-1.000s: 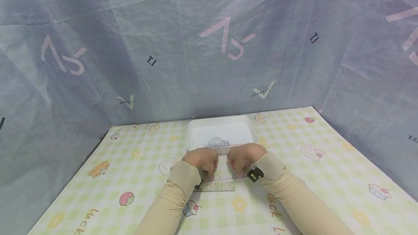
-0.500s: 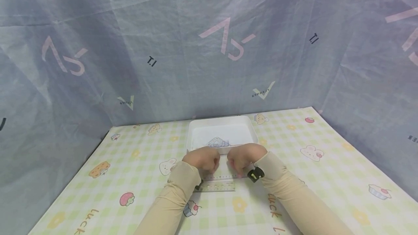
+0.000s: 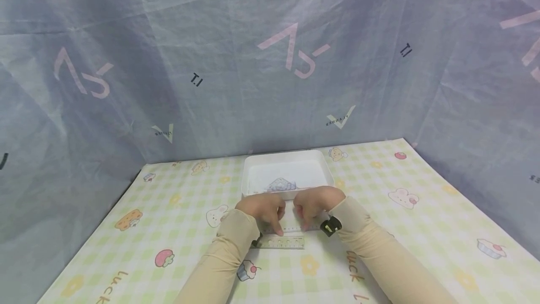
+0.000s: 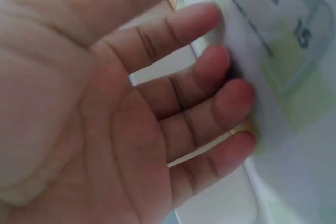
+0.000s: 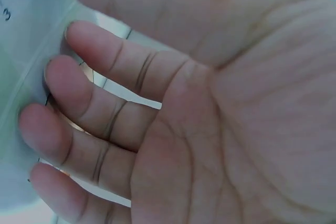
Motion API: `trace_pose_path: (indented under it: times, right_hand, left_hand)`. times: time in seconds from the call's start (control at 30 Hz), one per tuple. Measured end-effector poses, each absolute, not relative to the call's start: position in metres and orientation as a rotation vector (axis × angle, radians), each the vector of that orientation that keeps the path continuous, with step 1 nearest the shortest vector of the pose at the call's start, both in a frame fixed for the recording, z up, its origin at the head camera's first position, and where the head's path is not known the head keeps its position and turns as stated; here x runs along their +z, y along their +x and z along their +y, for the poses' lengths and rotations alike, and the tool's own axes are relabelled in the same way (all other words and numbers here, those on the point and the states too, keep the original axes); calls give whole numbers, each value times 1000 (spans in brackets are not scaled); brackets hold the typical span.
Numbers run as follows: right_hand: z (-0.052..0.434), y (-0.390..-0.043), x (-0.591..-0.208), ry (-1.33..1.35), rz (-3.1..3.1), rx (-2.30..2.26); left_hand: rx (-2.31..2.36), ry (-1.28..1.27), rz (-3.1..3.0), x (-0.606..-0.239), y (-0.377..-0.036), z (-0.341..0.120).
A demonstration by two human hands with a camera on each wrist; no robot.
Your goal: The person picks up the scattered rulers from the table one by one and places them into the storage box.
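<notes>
**Both hands on the rulers, just short of the tray**

Your left hand (image 3: 262, 209) and right hand (image 3: 314, 205) sit side by side, fingers extended and only gently bent, tips pressing down on a clear ruler (image 3: 295, 228) that runs 9 to 3 o'clock across the surface (image 3: 177, 229). Neither hand is wrapped round anything; the wrist views show flat, relaxed fingers (image 4: 231, 95) laid on the ruler's printed scale (a "15" by the left fingertips, a "3" and "4" by the right fingers (image 5: 58, 77)). A second ruler (image 3: 281, 242) lies parallel, just at 6 o'clock of the first, and your left hand is the nearer to it.

The long axis of both rulers is crosswise to your forearms, so each hand covers one end. The white tray (image 3: 325, 161) stands immediately at 12 o'clock of your knuckles, with a small bluish item (image 3: 281, 184) inside that is too blurred to name.

The surface wears a pale green checked cloth printed with bunnies and cupcakes; grey-blue fabric sheeting (image 3: 270, 60) walls off the room behind.
</notes>
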State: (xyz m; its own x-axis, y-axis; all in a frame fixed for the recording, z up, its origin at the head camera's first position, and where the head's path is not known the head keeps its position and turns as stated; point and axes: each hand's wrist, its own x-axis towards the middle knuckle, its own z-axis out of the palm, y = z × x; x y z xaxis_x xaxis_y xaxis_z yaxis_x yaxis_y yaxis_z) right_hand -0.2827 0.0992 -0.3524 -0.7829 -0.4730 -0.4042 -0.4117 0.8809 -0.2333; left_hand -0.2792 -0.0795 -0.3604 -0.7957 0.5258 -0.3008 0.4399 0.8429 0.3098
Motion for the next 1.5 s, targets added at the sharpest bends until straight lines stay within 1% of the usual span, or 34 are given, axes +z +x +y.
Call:
trace_pose_path:
  times: [0.37,0.57,1.2,1.5]
  right_hand:
    - [103,-286,-353,-636,2643,-230]
    - [103,-285,-352,-612,2645,-221]
    - [99,-283,-352,-567,2647,-209]
    - [98,-284,-353,-654,2629,-192]
  left_hand:
    - [312,661,2694,-361,-282,-81]
    - [239,690,2757,-360,-280,-75]
    - [303,618,2785,-364,-279,-71]
    - [284,638,2761,-362,-278,-70]
